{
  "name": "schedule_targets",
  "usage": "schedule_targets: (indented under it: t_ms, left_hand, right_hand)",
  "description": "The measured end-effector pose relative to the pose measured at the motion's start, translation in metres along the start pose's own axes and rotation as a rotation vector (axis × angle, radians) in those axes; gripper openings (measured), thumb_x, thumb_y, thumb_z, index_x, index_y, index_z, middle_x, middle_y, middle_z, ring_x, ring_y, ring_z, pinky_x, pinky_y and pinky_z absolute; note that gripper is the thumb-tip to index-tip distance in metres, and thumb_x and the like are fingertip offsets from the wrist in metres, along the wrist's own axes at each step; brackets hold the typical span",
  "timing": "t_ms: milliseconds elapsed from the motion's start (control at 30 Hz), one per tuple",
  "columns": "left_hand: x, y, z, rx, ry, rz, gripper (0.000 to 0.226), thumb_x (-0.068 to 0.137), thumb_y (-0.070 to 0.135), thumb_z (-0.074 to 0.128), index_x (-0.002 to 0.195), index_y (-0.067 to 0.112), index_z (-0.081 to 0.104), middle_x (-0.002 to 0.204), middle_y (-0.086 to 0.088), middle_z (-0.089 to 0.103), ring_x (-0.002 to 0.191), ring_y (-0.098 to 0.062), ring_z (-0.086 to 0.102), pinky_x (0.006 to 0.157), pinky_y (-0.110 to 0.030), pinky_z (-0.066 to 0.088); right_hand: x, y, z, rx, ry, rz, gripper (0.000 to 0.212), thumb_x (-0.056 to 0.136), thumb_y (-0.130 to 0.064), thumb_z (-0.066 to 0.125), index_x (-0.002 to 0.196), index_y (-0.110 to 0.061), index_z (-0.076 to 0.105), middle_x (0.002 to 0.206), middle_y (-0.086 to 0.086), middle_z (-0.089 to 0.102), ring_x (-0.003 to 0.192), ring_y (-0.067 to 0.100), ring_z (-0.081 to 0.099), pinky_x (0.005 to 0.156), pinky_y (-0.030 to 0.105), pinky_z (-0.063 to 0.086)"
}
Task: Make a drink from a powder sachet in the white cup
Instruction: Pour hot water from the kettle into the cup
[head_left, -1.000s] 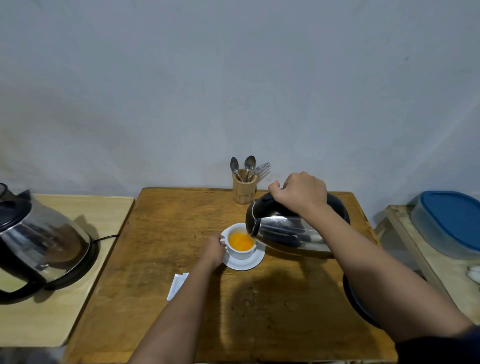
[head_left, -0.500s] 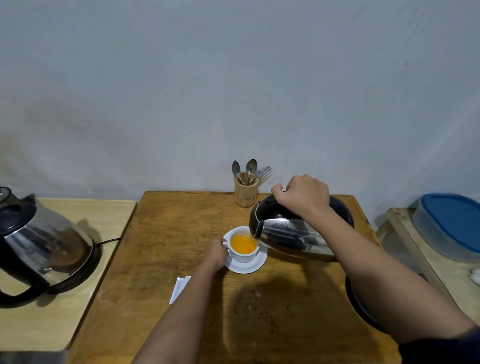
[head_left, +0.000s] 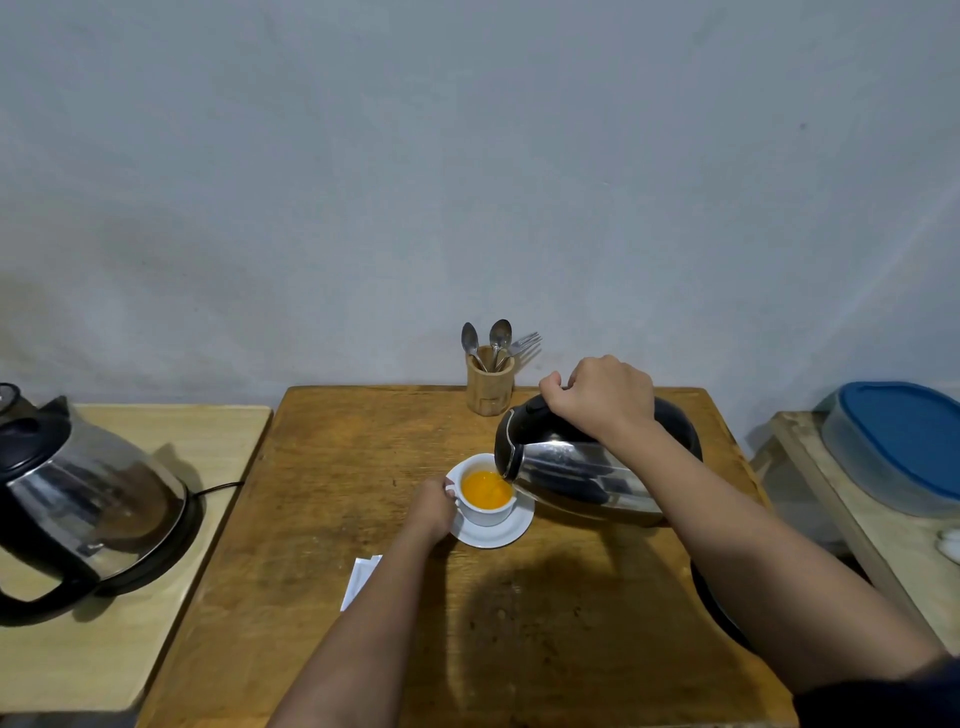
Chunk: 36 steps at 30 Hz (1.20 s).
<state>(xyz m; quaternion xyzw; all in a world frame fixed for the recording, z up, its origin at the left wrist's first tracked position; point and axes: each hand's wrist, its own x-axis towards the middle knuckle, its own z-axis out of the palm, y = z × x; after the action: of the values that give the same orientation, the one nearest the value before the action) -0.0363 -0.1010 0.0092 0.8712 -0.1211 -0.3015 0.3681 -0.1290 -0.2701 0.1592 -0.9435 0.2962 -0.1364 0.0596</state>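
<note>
The white cup (head_left: 487, 496) sits on a white saucer (head_left: 493, 532) near the middle of the wooden table (head_left: 332, 519) and holds bright orange liquid, glossy and well up toward the rim. The step in hand looks like the pour: a steel kettle (head_left: 576, 475) is tipped steeply just right of the cup, its spout over the cup's right edge. The right hand (head_left: 602, 397) is closed firmly round the kettle's black handle, fingers curled under. The left hand (head_left: 431, 506), touching the cup's left side, has its fingers pinched at what seems to be the cup's handle, steadying it.

With the level this high, the next move probably calls for righting the kettle gently so nothing slops, then stirring. Spoons (head_left: 485, 340) stand in a round wooden holder (head_left: 490, 387) behind the cup. In front and left of the cup lies a flat white sachet (head_left: 361, 577), partly hidden by the forearm. Far left of the cup, a glass kettle (head_left: 88, 499) rests on its base.
</note>
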Motion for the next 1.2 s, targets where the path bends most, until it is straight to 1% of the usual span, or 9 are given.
schedule_targets:
  t_ms: [100,200,433,533,633,867,933,1033,1200]
  left_hand:
    - [0.002,-0.002,0.001,0.006,0.005,-0.002,0.030,0.096,0.015,0.039,0.119,0.004,0.055,0.124,-0.018,0.058,0.110,-0.029,0.055,0.086,-0.034,0.044]
    - [0.001,-0.002,0.001,-0.003,-0.003,-0.003,0.030,0.096,0.015,0.038,0.118,0.004,0.055,0.123,-0.018,0.059,0.110,-0.028,0.055,0.083,-0.032,0.042]
    - [0.004,-0.005,0.003,-0.007,-0.003,0.025,0.028,0.095,0.013,0.039,0.115,0.004,0.057,0.121,-0.018,0.061,0.107,-0.030,0.057,0.084,-0.034,0.044]
    - [0.003,-0.004,0.003,-0.008,-0.003,0.020,0.029,0.095,0.013,0.039,0.116,0.004,0.056,0.121,-0.018,0.060,0.107,-0.029,0.056,0.081,-0.032,0.042]
    - [0.006,-0.006,0.002,-0.017,-0.010,0.019,0.028,0.095,0.015,0.040,0.113,0.005,0.058,0.119,-0.018,0.061,0.102,-0.027,0.057,0.081,-0.032,0.043]
    - [0.009,-0.007,0.004,-0.008,-0.009,0.004,0.028,0.095,0.014,0.040,0.114,0.004,0.057,0.120,-0.019,0.061,0.105,-0.029,0.057,0.083,-0.034,0.044]
    - [0.010,-0.007,0.005,-0.004,-0.006,-0.005,0.029,0.095,0.014,0.040,0.116,0.004,0.056,0.121,-0.019,0.060,0.107,-0.030,0.057,0.084,-0.035,0.045]
    - [0.011,-0.006,0.007,0.006,0.008,-0.011,0.029,0.095,0.013,0.040,0.119,0.004,0.055,0.122,-0.018,0.059,0.109,-0.029,0.056,0.085,-0.035,0.045]
    - [0.013,-0.008,0.008,0.001,0.013,-0.021,0.029,0.095,0.013,0.040,0.119,0.004,0.053,0.123,-0.018,0.058,0.110,-0.030,0.056,0.086,-0.036,0.045]
  right_hand:
    - [-0.001,0.000,-0.001,-0.002,0.003,0.002,0.051,0.087,-0.044,0.039,0.045,-0.016,0.040,0.047,-0.001,0.040,0.046,0.015,0.039,0.052,0.025,0.036]
    - [-0.002,0.000,-0.003,-0.010,0.006,0.001,0.050,0.087,-0.044,0.039,0.045,-0.016,0.039,0.047,-0.001,0.040,0.046,0.015,0.038,0.051,0.024,0.034]
    - [-0.004,0.000,-0.007,-0.013,0.011,-0.001,0.049,0.086,-0.042,0.041,0.044,-0.016,0.036,0.046,-0.002,0.036,0.044,0.015,0.035,0.051,0.024,0.032]
    - [-0.005,-0.001,-0.008,-0.026,0.006,0.001,0.049,0.086,-0.043,0.040,0.045,-0.016,0.036,0.048,-0.001,0.037,0.045,0.014,0.035,0.052,0.025,0.034]
    - [-0.006,-0.003,-0.009,-0.029,0.008,-0.002,0.050,0.086,-0.043,0.040,0.045,-0.016,0.036,0.047,-0.001,0.037,0.045,0.014,0.034,0.050,0.024,0.032]
    - [-0.010,-0.004,-0.010,-0.042,0.022,0.004,0.050,0.087,-0.044,0.039,0.045,-0.016,0.037,0.047,-0.001,0.038,0.045,0.015,0.036,0.050,0.024,0.032]
    - [-0.011,-0.005,-0.011,-0.044,0.026,0.002,0.050,0.087,-0.044,0.039,0.047,-0.014,0.039,0.048,-0.001,0.039,0.047,0.017,0.039,0.051,0.024,0.033]
    - [-0.014,-0.007,-0.011,-0.045,0.021,-0.002,0.048,0.087,-0.043,0.039,0.053,-0.011,0.048,0.048,-0.001,0.040,0.050,0.019,0.042,0.053,0.025,0.035]
    - [-0.016,-0.009,-0.010,-0.055,0.038,-0.005,0.049,0.088,-0.043,0.040,0.054,-0.009,0.051,0.048,-0.001,0.039,0.046,0.014,0.036,0.048,0.023,0.027]
